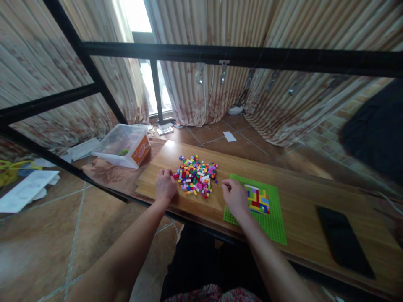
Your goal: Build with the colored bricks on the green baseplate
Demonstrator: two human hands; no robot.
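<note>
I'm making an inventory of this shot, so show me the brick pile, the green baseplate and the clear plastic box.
Brick pile (197, 176): head view, middle of the heap.
Green baseplate (276, 216): head view, bare studs beside the built bricks.
Clear plastic box (141, 151): head view, orange-labelled wall.

2 arms (126, 245) forward: left hand (166, 185) palm-down, right hand (235, 195) curled.

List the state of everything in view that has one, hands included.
Loose bricks: heaped, mixed colors.
Green baseplate: flat, partly covered.
Assembled bricks: on the baseplate, partly hidden.
Left hand: curled at the heap's edge; grip unclear.
Right hand: curled over the baseplate's left side; grip unclear.
Clear bin: open-topped.
Black slab: flat, dark.
Curtains: drawn, bright gap.
</note>
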